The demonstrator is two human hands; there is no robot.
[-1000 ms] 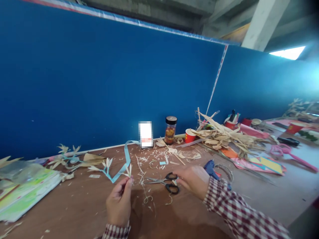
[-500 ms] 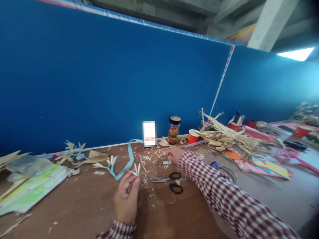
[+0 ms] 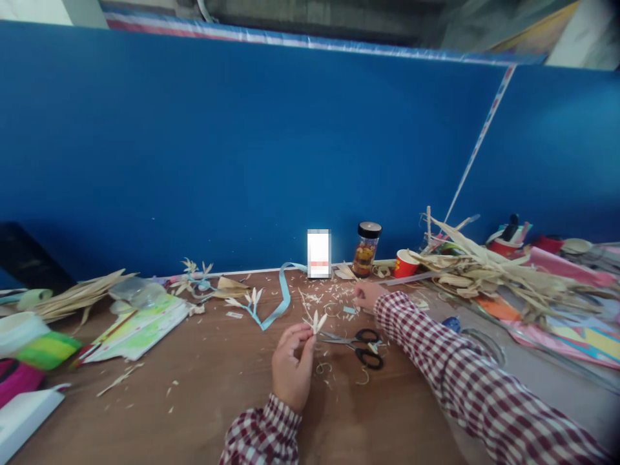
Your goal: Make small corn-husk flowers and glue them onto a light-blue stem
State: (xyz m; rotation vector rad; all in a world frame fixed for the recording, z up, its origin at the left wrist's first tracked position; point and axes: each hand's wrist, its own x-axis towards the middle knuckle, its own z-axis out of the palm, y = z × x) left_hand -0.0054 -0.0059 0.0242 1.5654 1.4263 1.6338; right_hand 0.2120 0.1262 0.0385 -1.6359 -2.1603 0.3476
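Note:
My left hand (image 3: 291, 365) pinches a small pale husk flower (image 3: 316, 321) between thumb and fingers, held just above the brown table (image 3: 203, 400). My right hand (image 3: 368, 295) is stretched forward onto a patch of husk scraps (image 3: 329, 300) near the blue wall, fingers closed down on the litter; what it grips is too small to tell. Black-handled scissors (image 3: 361, 345) lie on the table between the two hands. A light blue ribbon (image 3: 278, 309) with small husk flowers on it curls to the left of the scissors.
A dark-lidded jar (image 3: 366, 249) and a red paper cup (image 3: 405, 263) stand against the blue wall. A heap of dried corn husks (image 3: 489, 274) fills the right side over coloured paper. Green paper sheets (image 3: 140, 323), more husks and coloured rolls lie left.
My right hand left the scissors and reached forward to the scraps by the wall. My left hand kept hold of the husk flower. The camera swung left, showing more of the table's left side.

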